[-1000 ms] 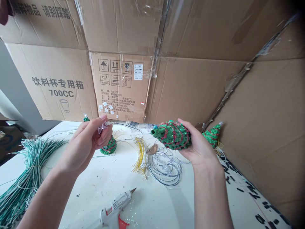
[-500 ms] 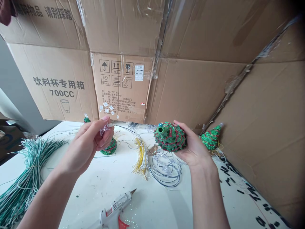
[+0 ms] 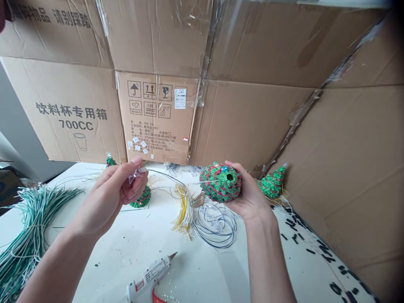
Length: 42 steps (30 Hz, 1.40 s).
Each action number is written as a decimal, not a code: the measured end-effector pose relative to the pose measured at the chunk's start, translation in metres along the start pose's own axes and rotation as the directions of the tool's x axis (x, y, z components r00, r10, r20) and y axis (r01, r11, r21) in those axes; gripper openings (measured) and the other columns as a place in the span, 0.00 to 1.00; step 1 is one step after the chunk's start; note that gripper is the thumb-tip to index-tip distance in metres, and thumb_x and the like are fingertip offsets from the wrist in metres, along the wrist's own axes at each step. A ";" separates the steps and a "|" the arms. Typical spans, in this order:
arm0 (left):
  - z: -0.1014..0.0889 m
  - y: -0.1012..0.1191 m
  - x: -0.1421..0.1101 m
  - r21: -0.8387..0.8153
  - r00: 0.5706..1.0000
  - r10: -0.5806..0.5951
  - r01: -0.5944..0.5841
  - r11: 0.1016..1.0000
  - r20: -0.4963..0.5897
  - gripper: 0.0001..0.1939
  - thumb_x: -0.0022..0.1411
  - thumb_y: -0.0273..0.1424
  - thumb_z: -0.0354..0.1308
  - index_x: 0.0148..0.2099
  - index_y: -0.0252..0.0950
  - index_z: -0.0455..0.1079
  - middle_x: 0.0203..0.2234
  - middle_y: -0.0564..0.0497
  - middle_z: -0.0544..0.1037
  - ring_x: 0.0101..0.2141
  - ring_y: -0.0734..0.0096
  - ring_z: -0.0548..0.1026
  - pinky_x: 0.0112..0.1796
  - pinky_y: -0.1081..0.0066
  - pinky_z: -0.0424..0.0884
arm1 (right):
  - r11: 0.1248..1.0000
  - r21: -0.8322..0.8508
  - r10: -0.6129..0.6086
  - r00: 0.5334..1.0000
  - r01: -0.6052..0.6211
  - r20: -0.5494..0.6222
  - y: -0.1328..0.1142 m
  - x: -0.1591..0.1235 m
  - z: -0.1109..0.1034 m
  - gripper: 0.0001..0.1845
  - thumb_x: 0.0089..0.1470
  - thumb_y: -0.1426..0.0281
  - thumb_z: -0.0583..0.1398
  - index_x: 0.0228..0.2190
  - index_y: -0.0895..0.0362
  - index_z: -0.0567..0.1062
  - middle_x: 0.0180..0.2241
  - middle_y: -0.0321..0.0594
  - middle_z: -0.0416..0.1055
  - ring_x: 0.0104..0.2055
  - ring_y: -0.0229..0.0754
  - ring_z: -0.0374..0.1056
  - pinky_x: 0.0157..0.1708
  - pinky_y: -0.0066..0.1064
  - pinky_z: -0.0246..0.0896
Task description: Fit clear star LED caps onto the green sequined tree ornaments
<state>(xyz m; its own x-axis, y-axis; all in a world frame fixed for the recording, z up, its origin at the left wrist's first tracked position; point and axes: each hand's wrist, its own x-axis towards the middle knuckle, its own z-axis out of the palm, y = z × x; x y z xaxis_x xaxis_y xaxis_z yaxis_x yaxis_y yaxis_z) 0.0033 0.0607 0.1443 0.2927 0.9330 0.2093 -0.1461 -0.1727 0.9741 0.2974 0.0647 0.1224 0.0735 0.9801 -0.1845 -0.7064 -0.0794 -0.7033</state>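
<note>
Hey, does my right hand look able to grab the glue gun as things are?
Probably not straight away: your right hand is holding a green decorated tree, though nothing seems to cover the glue gun.

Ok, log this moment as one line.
left hand: pinching clear piece | right hand: holding green-red tree, holed tip toward camera | on table: glue gun, coiled wire, teal strands, yellow-white bundle

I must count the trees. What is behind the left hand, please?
Behind the left hand, a green tinsel tip shows above and a green tinsel base below. The hand covers between, so one tree or two is unclear.
</note>
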 end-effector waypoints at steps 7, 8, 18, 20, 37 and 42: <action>0.001 -0.001 -0.003 0.030 0.997 0.053 -0.054 0.998 0.048 0.30 0.78 0.49 0.54 0.24 0.39 0.59 0.19 0.56 0.55 0.23 0.71 0.52 0.27 0.67 0.53 | 1.000 -0.007 0.001 1.000 -0.001 -0.030 -0.001 0.002 -0.003 0.02 0.55 0.68 0.69 0.31 0.51 0.82 0.30 0.36 0.85 0.38 0.50 0.84 0.46 0.42 0.82; 0.001 -0.002 -0.003 0.040 0.996 0.070 -0.072 0.997 0.063 0.30 0.78 0.49 0.53 0.25 0.39 0.60 0.20 0.56 0.56 0.23 0.71 0.53 0.27 0.67 0.53 | 1.000 -0.007 0.004 0.999 -0.004 -0.037 -0.002 0.004 -0.004 0.01 0.56 0.68 0.69 0.31 0.51 0.82 0.31 0.36 0.85 0.37 0.50 0.84 0.46 0.42 0.82; 0.007 0.000 -0.014 0.099 0.979 0.133 -0.149 0.984 0.156 0.23 0.81 0.46 0.48 0.33 0.40 0.65 0.24 0.55 0.66 0.24 0.71 0.60 0.29 0.66 0.58 | 1.000 -0.030 0.003 0.995 -0.006 -0.097 -0.005 0.019 -0.022 0.00 0.55 0.68 0.69 0.32 0.50 0.82 0.32 0.35 0.86 0.32 0.48 0.82 0.43 0.43 0.81; 0.009 0.001 -0.014 0.133 0.976 0.161 -0.181 0.974 0.149 0.22 0.82 0.45 0.46 0.35 0.40 0.64 0.24 0.56 0.64 0.25 0.70 0.59 0.30 0.66 0.59 | 0.999 -0.035 0.003 0.995 -0.006 -0.100 -0.006 0.022 -0.026 0.01 0.54 0.69 0.69 0.31 0.50 0.82 0.31 0.34 0.86 0.32 0.48 0.82 0.43 0.42 0.81; 0.014 -0.014 -0.002 0.600 0.890 0.454 -0.340 0.724 -0.045 0.08 0.76 0.38 0.61 0.46 0.39 0.76 0.34 0.52 0.80 0.31 0.73 0.74 0.35 0.70 0.70 | 0.906 -0.364 0.211 0.976 -0.214 -0.050 0.102 0.068 -0.018 0.17 0.70 0.56 0.65 0.37 0.58 0.79 0.34 0.37 0.81 0.35 0.41 0.79 0.41 0.39 0.77; 0.010 -0.015 0.001 0.621 0.883 0.465 -0.328 0.712 -0.068 0.08 0.75 0.37 0.61 0.45 0.39 0.76 0.33 0.52 0.81 0.30 0.72 0.74 0.34 0.70 0.70 | 0.843 -0.533 0.097 0.995 -0.070 0.023 0.142 0.062 -0.004 0.15 0.69 0.58 0.67 0.39 0.59 0.79 0.36 0.36 0.78 0.34 0.39 0.75 0.36 0.34 0.75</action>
<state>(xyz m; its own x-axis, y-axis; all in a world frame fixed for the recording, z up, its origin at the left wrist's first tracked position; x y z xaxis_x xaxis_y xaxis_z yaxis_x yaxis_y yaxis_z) 0.0153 0.0610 0.1311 0.1263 0.7645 0.6321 0.3865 -0.6248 0.6784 0.2043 0.1140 0.0087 -0.0118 0.9716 -0.2363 -0.2262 -0.2328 -0.9459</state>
